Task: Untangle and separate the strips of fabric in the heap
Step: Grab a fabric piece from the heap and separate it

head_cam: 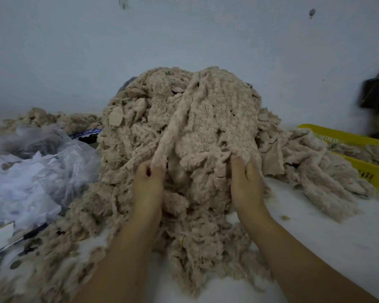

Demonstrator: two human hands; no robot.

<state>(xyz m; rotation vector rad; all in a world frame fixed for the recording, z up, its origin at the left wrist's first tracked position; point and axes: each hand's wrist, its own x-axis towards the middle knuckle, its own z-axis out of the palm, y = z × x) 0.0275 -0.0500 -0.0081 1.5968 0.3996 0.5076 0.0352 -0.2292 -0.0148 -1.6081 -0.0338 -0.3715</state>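
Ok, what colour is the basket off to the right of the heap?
The basket is bright yellow. The head view shows it best, at the right edge.

Left hand [148, 184] and right hand [247, 184], fingers curled.

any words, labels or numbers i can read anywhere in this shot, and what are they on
No text here can be read.
Black marks on the yellow basket: too blurred to read.
Print on the blue and white band behind the plastic bags: too small to read.
The fabric heap and the wall: no writing shows.
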